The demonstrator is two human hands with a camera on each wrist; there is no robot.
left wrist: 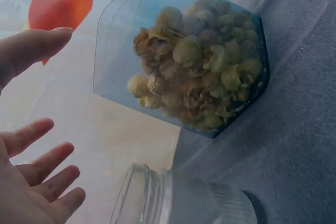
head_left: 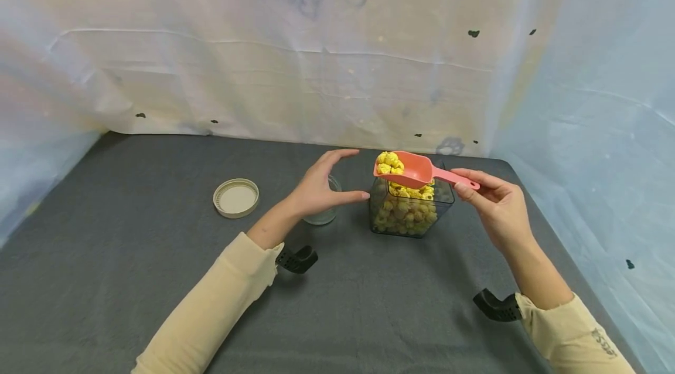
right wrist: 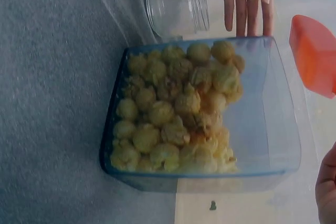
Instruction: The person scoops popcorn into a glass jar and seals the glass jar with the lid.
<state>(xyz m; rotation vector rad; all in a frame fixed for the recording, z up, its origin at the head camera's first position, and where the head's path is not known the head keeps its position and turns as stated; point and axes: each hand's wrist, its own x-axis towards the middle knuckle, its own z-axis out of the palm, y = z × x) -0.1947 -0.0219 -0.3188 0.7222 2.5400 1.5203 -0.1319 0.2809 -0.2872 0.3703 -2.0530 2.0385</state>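
Observation:
My right hand (head_left: 498, 204) pinches the handle of a pink scoop (head_left: 416, 169), held above a clear bin (head_left: 377, 210). Yellow popcorn (head_left: 389, 163) lies in the scoop's front end. More popcorn (left wrist: 210, 66) fills the lower part of the bin, as the left wrist view shows. My left hand (head_left: 319, 189) is spread, thumb apart from the fingers, with nothing in its grasp. Behind it stands a clear glass jar (head_left: 321, 217), partly hidden by the hand in the head view. In the right wrist view the uncovered jar (right wrist: 176, 6) stands beside the bin.
A round lid (head_left: 236, 198) lies on the dark grey tabletop (head_left: 158, 245), left of the jar. Pale sheeting (head_left: 263, 87) hangs behind the table, and bluish sheeting (head_left: 596, 145) borders its right side. Each wrist carries a black mount (head_left: 297, 259).

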